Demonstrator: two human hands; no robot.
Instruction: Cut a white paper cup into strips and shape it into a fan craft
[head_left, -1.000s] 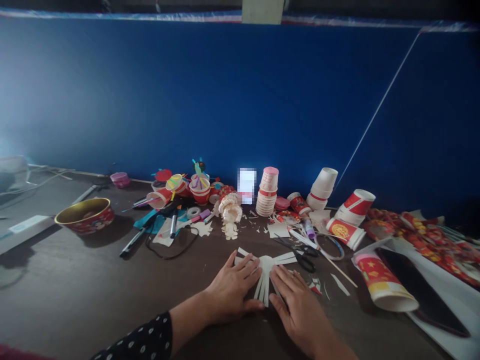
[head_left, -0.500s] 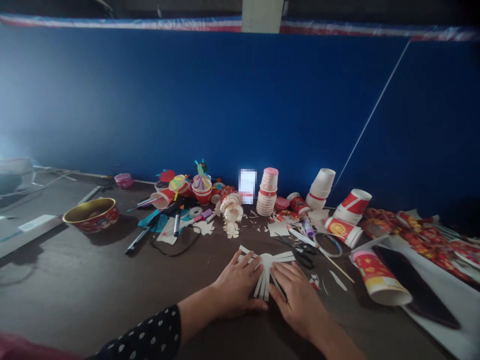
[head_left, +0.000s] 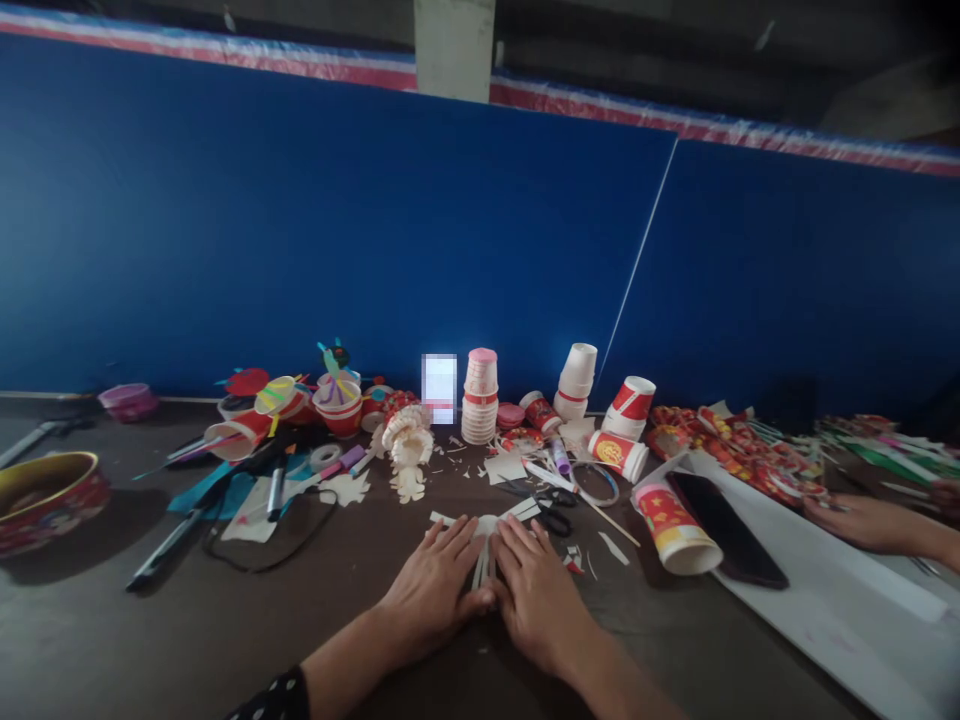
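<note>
Now both palms flat, fingers spread: my left hand (head_left: pixel 433 583) and right hand (head_left: pixel 534 592) press white cut-paper piece (head_left: pixel 486 532) onto counter (head_left: pixel 187 630), gripping nothing. Scissors (head_left: pixel 553 516) just beyond.

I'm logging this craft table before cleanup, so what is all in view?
cut paper cup: one, white, flattened under both hands
scissors: one, black, right of it
upright cup stack: one, white-red, by blue wall
lying cup: one, red-yellow, right
phone: one, black, on white sheet
bowl: one, gold-red, far left
another person's hand: one, far right
left hand: flat on the cut cup
right hand: flat beside it
</note>
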